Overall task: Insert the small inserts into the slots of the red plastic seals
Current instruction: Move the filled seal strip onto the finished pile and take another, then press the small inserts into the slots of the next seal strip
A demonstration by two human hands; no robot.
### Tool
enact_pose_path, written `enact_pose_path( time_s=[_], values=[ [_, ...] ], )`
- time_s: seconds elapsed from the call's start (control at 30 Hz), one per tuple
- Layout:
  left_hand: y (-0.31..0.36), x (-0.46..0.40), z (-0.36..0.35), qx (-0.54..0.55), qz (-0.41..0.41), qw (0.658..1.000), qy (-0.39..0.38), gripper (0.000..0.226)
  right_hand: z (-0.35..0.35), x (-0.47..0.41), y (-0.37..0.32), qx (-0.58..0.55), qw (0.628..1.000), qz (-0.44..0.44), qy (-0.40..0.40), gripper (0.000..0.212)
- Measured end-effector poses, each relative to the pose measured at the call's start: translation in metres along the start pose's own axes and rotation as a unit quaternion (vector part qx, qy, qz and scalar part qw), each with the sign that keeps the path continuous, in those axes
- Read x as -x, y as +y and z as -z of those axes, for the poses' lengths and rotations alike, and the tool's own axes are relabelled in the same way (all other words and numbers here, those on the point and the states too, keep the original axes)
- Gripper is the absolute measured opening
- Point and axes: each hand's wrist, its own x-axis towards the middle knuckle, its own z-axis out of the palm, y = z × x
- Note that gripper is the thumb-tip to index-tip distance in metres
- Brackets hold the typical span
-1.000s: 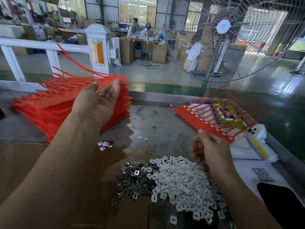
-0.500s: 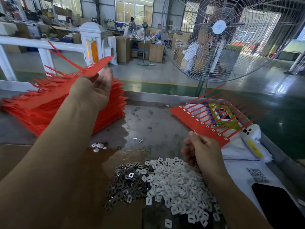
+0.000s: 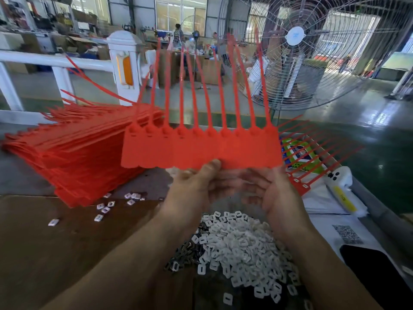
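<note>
left hand: bare, no glove | right hand: bare | forearms: bare, unsleeved

Both grips blur at the fingers under the seal strip, which hides the stack behind.

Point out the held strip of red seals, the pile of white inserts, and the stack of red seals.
held strip of red seals (image 3: pixel 201 151): head view, on its flat tag band.
pile of white inserts (image 3: pixel 243 249): head view, on the heap's middle.
stack of red seals (image 3: pixel 78 157): head view, on the layered edge.
</note>
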Motion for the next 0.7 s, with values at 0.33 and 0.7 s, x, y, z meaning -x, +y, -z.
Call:
enact_pose_path(
  time_s=[0.33,0.7],
  values=[
    [-0.017,0.01,0.006,-0.073,0.061,0.995,0.016,0.038,0.015,0.006,-0.01,-0.003,0.996,0.09,0.02,0.047],
    [0.005,-0.006,0.051,0.015,-0.013,0.986,0.167,0.02,0.022,-0.004,0.007,0.109,0.988,0.084,0.075,0.032]
  ],
)
